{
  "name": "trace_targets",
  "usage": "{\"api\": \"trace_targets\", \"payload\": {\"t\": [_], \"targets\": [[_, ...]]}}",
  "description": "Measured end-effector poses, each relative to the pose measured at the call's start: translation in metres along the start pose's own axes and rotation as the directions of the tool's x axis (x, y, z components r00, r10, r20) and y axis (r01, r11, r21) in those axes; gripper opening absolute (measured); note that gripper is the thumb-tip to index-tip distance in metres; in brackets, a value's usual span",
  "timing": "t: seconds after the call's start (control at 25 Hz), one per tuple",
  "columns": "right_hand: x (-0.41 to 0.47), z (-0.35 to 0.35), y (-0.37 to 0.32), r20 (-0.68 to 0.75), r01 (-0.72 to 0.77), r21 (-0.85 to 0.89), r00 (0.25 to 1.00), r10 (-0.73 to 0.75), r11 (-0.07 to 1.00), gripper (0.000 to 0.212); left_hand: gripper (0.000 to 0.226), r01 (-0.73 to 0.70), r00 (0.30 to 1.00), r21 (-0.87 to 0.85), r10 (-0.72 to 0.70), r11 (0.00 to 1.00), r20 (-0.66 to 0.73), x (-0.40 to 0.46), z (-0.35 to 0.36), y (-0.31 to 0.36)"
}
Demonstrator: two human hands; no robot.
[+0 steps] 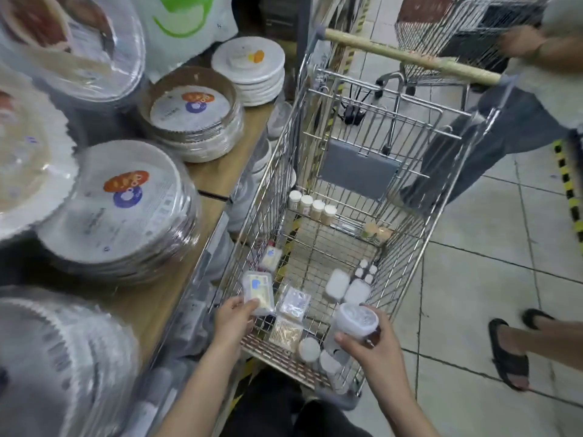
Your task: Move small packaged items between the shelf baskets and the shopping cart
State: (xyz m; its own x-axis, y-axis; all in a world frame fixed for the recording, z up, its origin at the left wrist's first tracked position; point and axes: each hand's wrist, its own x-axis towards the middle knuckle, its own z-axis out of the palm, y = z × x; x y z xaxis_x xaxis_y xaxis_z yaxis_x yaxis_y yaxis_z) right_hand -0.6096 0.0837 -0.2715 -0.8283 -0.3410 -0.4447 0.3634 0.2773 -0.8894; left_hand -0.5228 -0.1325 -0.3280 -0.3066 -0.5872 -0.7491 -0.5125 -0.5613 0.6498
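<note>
A wire shopping cart [407, 257] stands in front of me with several small packaged items on its floor. My left hand [235, 320] grips a flat clear pack with a blue-and-yellow label [258, 290] at the cart's near left corner. My right hand [372, 345] holds a round clear plastic tub with a white lid [355, 321] over the near right part of the cart. Below lie flat clear packets [295, 302], a toothpick pack [285, 334], white rounded boxes [337, 283] and a row of small white-capped jars [312, 208].
To the left, a wooden shelf [217, 175] carries stacks of wrapped disposable plates [123, 209]. A person in dark trousers [479, 152] stands at the cart handle [410, 56], another's sandalled foot [508, 351] is on the tiled floor right. A second cart [448, 36] stands behind.
</note>
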Motion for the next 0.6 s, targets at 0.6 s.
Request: {"api": "trace_targets", "payload": {"t": [0.6], "targets": [[0.153, 0.039, 0.119, 0.099, -0.155, -0.126, 0.981, 0.168, 0.98, 0.095, 0.027, 0.026, 0.997, 0.354, 0.002, 0.935, -0.08, 0.25, 0.138, -0.038]]}}
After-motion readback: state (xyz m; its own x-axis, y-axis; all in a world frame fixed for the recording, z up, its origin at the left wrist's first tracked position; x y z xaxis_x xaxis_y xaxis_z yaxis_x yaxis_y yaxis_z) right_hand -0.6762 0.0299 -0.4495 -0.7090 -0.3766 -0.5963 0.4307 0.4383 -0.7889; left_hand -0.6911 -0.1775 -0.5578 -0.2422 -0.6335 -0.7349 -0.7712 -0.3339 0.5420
